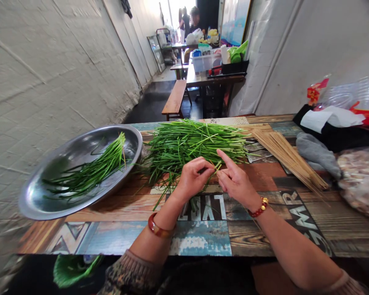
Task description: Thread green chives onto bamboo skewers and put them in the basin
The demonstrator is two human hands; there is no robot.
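Bright daylight floods from the far doorway [178, 10], overexposed; the centre is sharp, while edges bend and smear.

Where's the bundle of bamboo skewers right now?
In the head view, the bamboo skewers lie on the table to the right of the chive pile, just beyond the right hand.

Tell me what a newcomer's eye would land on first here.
The big pile of green chives in the middle of the table, with the left hand and right hand pinching a few stalks before it. To the left, a metal basin holds a smaller bunch; to the right lie bamboo skewers.
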